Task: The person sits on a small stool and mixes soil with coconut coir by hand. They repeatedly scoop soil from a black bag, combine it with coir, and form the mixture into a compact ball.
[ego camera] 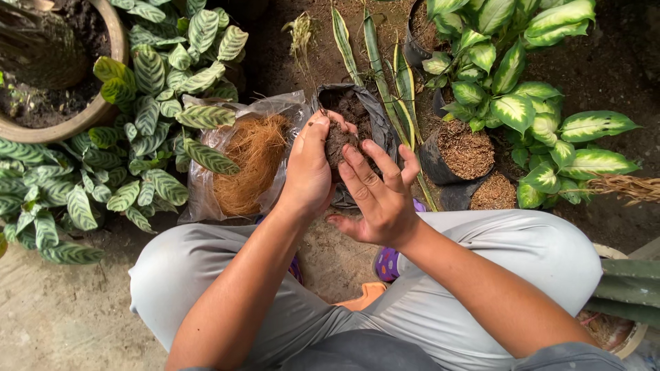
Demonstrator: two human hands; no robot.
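The person squatted on bare ground, knees in grey trousers (543, 254) spread to either side. Both hands met over a black plastic grow bag (375, 110) that stood on the soil just ahead of the knees, its mouth open and partly filled with dark earth.

The left hand (309, 168) was cupped, fingers curled together around a clump of dark soil (337, 141) held at the bag's near rim. The right hand (381, 192) lay just beside it, fingers extended and slightly apart, fingertips touching the same clump from the right; it was not closed on anything.

Long striped snake plant leaves (402, 89) rose along the right side of the bag and extended away from the person.

To the left of the bag, touching it, lay a clear plastic bag (275, 110) holding brown coconut fibre (251, 161). Further left stood a striped-leaf calathea (148, 117) and a round clay pot (103, 103) at the upper left corner.

To the right stood a black pot of brown husk mulch (464, 148), with variegated green-and-cream dieffenbachia plants (529, 103) behind and beside it.
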